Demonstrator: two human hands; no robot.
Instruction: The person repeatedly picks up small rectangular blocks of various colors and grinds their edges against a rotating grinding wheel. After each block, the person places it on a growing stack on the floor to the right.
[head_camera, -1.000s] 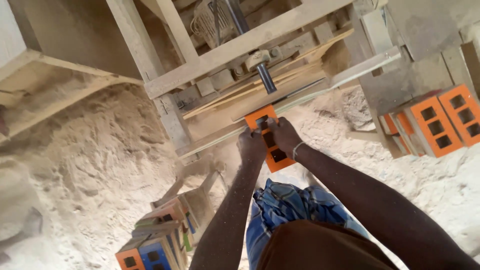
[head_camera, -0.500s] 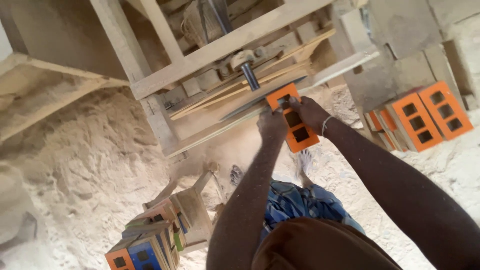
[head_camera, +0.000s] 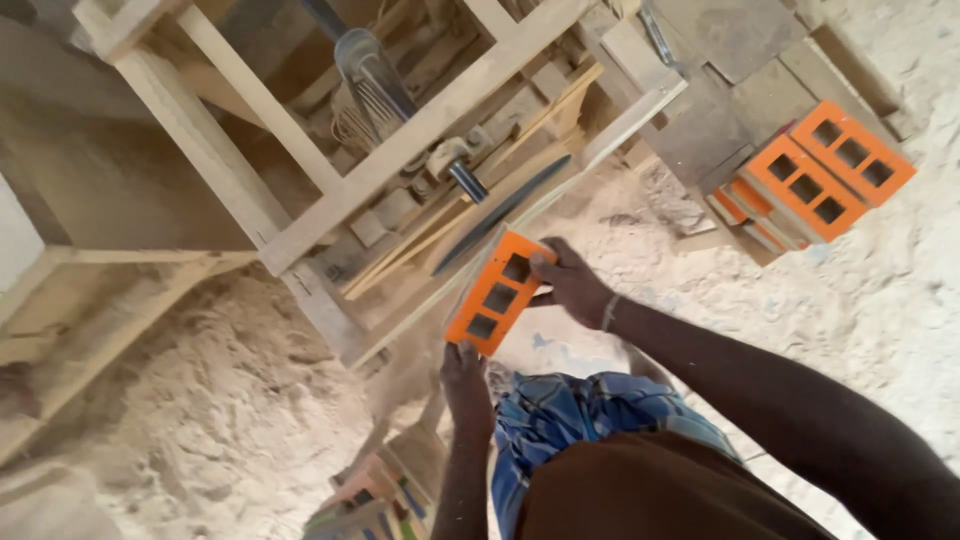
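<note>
One orange wooden block (head_camera: 497, 292) with three rectangular holes is held at the centre, against the edge of a rough wooden saw table (head_camera: 420, 130). It has been swung round and drawn slightly nearer than a moment ago — the cut appears to be in progress. The right hand (head_camera: 572, 282) is clamped on its far end; the left hand (head_camera: 463, 370) is closed on its near end. Two similar orange blocks (head_camera: 828, 168) lie far right on sawdust (head_camera: 200, 400) — one dark saw blade (head_camera: 500, 212) is seen.
</note>
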